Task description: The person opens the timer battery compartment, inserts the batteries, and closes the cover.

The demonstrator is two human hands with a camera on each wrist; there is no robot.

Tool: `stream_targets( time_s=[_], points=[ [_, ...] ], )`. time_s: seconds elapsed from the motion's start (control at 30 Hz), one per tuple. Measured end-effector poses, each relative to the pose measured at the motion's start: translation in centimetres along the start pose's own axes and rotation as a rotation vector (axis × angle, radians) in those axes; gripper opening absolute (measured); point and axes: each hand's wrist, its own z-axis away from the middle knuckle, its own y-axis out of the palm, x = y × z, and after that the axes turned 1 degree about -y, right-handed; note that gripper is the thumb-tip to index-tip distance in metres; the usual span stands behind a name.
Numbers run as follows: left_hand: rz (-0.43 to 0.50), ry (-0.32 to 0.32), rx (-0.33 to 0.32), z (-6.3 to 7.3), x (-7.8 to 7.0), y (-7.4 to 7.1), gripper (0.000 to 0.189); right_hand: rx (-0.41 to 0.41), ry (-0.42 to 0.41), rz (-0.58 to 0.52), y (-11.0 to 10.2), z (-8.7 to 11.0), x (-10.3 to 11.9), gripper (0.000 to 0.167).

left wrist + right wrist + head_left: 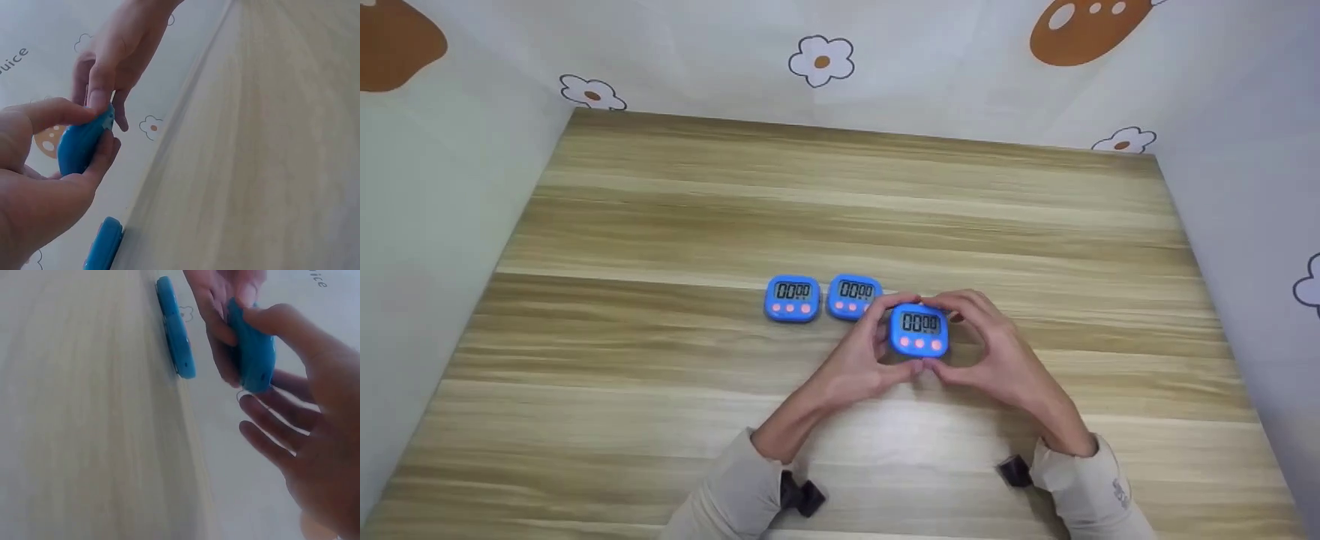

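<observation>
Both hands hold a blue digital timer, its screen reading zeros above three pinkish buttons. My left hand grips its left side, thumb at the lower edge and fingers at the upper edge. From the other side my right hand pinches it the same way, the two thumbs nearly meeting. Both wrist views show this timer raised off the table. Two matching blue timers lie side by side left of the hands: one farther left, the other partly behind my left fingers.
The wood-grain table is enclosed by pale walls with flower prints at the back and sides. A black piece is at the left sleeve cuff, and another at the right cuff.
</observation>
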Motion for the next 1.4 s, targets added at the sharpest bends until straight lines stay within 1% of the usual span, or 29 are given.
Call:
stream_targets(
  time_s=[0.03,0.07,0.1,0.13,0.17,0.2,0.27,0.3,0.33,0.37,0.43,0.47,0.6,0.7,0.83,0.9,0.97,1.1,1.17,1.23,1.3,1.33,1.4],
  points=[
    [-0.057,0.023,-0.01,-0.2,-0.1,-0.3,0.076,0.001,0.0,0.006,-0.1,-0.3,-0.8,0.071],
    [-0.147,0.046,-0.029,-0.4,-0.3,-0.6,0.075,0.004,0.001,0.005,-0.2,-0.7,-1.6,0.071],
    [-0.265,0.076,-0.052,-0.6,-0.5,-1.1,0.074,0.011,0.003,0.006,-0.4,-1.1,-2.5,0.072],
    [-0.411,0.116,-0.081,-0.8,-0.7,-1.8,0.072,0.02,0.006,0.016,-0.6,-1.6,-3.3,0.071],
    [-0.587,0.138,-0.112,-1.0,-0.8,-2.6,0.07,0.031,0.007,0.027,-0.9,-2.0,-4.1,0.071],
    [-0.763,0.144,-0.149,-1.2,-1.0,-3.4,0.068,0.045,0.013,0.044,-1.2,-2.4,-4.7,0.07],
    [-1.063,0.122,-0.189,-1.4,-1.1,-4.9,0.066,0.084,0.031,0.072,-1.7,-3.0,-5.8,0.067],
    [-1.175,0.11,-0.189,-1.6,-1.1,-5.5,0.066,0.101,0.045,0.088,-1.9,-3.1,-6.2,0.066],
    [-1.259,0.087,-0.18,-1.7,-1.0,-6.0,0.066,0.116,0.06,0.101,-2.1,-3.1,-6.5,0.065],
    [-1.311,0.055,-0.161,-1.8,-1.0,-6.3,0.066,0.129,0.074,0.109,-2.3,-3.1,-6.7,0.065],
    [-1.349,0.022,-0.14,-1.9,-0.9,-6.5,0.066,0.148,0.106,0.121,-2.6,-2.9,-6.9,0.064],
    [-1.355,0.019,-0.134,-1.9,-0.9,-6.4,0.065,0.153,0.12,0.125,-2.7,-2.8,-6.9,0.064],
    [-1.32,0.008,-0.11,-1.9,-0.8,-5.9,0.062,0.167,0.172,0.138,-3.1,-2.2,-6.8,0.065],
    [-1.291,0.0,-0.097,-2.0,-0.8,-5.4,0.062,0.173,0.193,0.14,-3.3,-1.8,-6.7,0.065],
    [-1.247,0.015,-0.082,-2.1,-0.7,-5.2,0.066,0.174,0.194,0.15,-3.3,-1.5,-6.6,0.065],
    [-1.219,0.033,-0.09,-2.1,-0.8,-5.2,0.066,0.176,0.188,0.154,-3.3,-1.5,-6.6,0.065],
    [-1.195,0.061,-0.121,-2.0,-1.0,-5.5,0.065,0.18,0.182,0.159,-3.2,-1.6,-6.5,0.065],
    [-1.154,0.14,-0.236,-1.8,-1.7,-6.7,0.055,0.194,0.168,0.153,-2.7,-1.9,-6.6,0.065],
    [-1.127,0.165,-0.285,-1.4,-2.0,-7.5,0.051,0.194,0.165,0.139,-2.5,-1.8,-6.6,0.071],
    [-1.097,0.173,-0.319,-0.7,-2.4,-8.3,0.047,0.174,0.162,0.125,-2.5,-1.5,-6.4,0.078],
    [-1.082,0.179,-0.356,0.1,-2.8,-9.1,0.045,0.117,0.153,0.149,-2.7,-0.8,-6.0,0.08],
    [-1.082,0.185,-0.378,0.5,-3.0,-9.5,0.044,0.068,0.142,0.174,-2.9,-0.3,-5.7,0.078],
    [-1.093,0.204,-0.421,1.2,-3.5,-10.2,0.04,-0.058,0.103,0.249,-3.5,0.7,-5.0,0.064]
  ],
)
